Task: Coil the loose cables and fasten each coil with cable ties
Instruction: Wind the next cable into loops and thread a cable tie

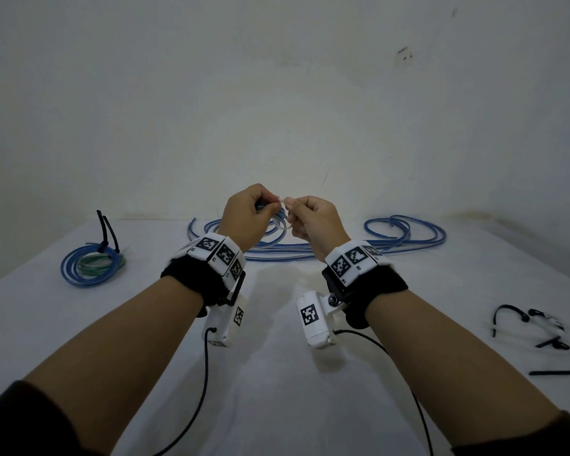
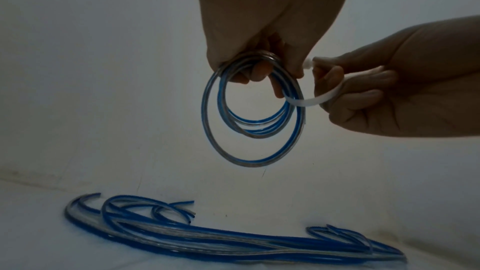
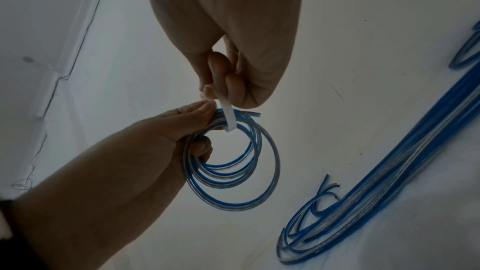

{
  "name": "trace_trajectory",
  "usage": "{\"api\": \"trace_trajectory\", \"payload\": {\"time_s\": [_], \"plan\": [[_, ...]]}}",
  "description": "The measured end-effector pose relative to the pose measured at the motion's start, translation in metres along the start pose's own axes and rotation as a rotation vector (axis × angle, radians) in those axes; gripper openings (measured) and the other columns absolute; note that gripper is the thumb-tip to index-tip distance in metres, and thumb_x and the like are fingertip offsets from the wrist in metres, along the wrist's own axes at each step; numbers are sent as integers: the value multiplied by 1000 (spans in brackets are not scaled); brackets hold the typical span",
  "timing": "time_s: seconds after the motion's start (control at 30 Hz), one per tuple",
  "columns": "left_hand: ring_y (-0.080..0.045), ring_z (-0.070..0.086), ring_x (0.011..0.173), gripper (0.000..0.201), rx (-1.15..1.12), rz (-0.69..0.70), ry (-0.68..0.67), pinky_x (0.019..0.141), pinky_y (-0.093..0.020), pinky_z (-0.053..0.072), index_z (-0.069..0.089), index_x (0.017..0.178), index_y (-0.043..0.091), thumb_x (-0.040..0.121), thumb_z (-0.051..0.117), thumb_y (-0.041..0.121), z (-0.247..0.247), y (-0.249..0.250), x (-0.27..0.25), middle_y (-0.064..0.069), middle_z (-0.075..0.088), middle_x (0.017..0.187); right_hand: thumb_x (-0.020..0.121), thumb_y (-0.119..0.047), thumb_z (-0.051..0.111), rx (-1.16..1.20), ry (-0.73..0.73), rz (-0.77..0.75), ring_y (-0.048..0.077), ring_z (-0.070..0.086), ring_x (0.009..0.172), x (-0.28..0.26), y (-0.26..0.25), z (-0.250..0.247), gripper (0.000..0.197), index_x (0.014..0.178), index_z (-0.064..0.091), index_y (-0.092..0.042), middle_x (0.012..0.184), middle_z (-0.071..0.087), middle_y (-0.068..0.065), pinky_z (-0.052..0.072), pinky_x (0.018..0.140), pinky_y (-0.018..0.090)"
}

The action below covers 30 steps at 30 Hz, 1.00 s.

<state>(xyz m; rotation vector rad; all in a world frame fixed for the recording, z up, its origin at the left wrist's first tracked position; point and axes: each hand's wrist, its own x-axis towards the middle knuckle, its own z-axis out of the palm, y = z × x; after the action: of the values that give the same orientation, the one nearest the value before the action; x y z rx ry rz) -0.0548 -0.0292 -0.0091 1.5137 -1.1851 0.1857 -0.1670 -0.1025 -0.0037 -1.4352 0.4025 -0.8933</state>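
Observation:
A small coil of blue and clear cable (image 2: pixel 253 122) (image 3: pixel 233 171) (image 1: pixel 277 222) hangs in the air above the table. My left hand (image 1: pixel 247 212) (image 2: pixel 262 52) (image 3: pixel 161 143) grips its top, fingers curled through the loops. A white cable tie (image 2: pixel 314 98) (image 3: pixel 230 118) (image 1: pixel 285 212) is looped round the coil's strands beside that grip. My right hand (image 1: pixel 310 222) (image 3: pixel 228 77) (image 2: pixel 363 89) pinches the tie between thumb and fingers, with the tie's head close to both thumbs.
Loose blue cables (image 1: pixel 310 250) (image 2: pixel 207 239) (image 3: pixel 389 182) lie along the far side of the white table (image 1: pixel 277 373). A blue and green coil (image 1: pixel 91 264) bound with black ties sits at the left. Spare black and white ties (image 1: pixel 547 337) lie at the right edge.

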Motion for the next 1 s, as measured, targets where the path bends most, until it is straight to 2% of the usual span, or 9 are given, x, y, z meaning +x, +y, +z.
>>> {"api": "trace_trajectory", "payload": {"time_s": [0.1,0.23,0.43,0.53,0.63,0.77,0.83,0.93,1.0], "plan": [[5,56,67,1,71,74,-54,63,-3,43,64,84,4,84,63,3,0,1,-3,2,61,74,91,-12,58,10,-1,13,5,35,36,1,-1,-4,16,76,54,-6,61,49,6,34,43,18],[4,54,67,2,150,121,-114,62,-2,39,64,83,6,84,63,5,-2,1,-4,2,62,75,91,-12,57,-15,-91,51,7,38,42,1,-2,-12,14,96,61,0,62,48,4,38,46,18],[-8,53,69,5,246,153,-220,63,-3,35,64,83,12,84,62,7,3,6,-8,7,60,76,89,-5,57,-28,-59,72,5,39,36,7,-7,-16,12,77,61,-6,60,45,4,39,43,16],[-8,54,73,4,282,201,-281,71,-15,40,64,85,13,85,62,10,12,11,-15,11,58,77,92,-6,54,13,-6,109,5,40,35,13,-12,-22,14,78,56,-7,62,42,3,43,43,18],[-3,56,68,4,180,140,-226,65,-4,40,64,87,10,86,60,9,15,9,-16,7,60,76,93,-11,54,-10,-9,126,7,44,42,15,-14,-28,14,79,57,-7,68,50,4,44,47,19],[3,58,66,6,64,8,-129,61,-2,42,60,82,14,87,62,10,16,6,-10,6,62,71,91,-17,58,-117,-138,131,11,49,53,10,-8,-34,17,79,62,-6,71,58,5,46,49,18],[2,59,67,8,69,4,-136,62,-3,43,59,82,16,87,62,11,16,5,-9,5,63,72,90,-14,60,-106,-150,122,10,50,52,8,-6,-35,16,77,61,-5,68,58,5,46,50,17],[-5,61,69,5,94,-2,-179,68,-13,47,61,84,15,87,61,11,15,4,-12,4,64,74,89,-9,60,-102,-130,103,6,51,48,8,-6,-35,13,77,59,-4,66,55,5,47,50,17],[0,58,68,3,133,16,-196,66,-11,44,63,87,12,87,61,12,14,3,-15,6,62,74,91,-9,57,-102,-151,128,6,52,47,7,-6,-33,15,77,59,-3,68,57,6,48,50,17]]}}
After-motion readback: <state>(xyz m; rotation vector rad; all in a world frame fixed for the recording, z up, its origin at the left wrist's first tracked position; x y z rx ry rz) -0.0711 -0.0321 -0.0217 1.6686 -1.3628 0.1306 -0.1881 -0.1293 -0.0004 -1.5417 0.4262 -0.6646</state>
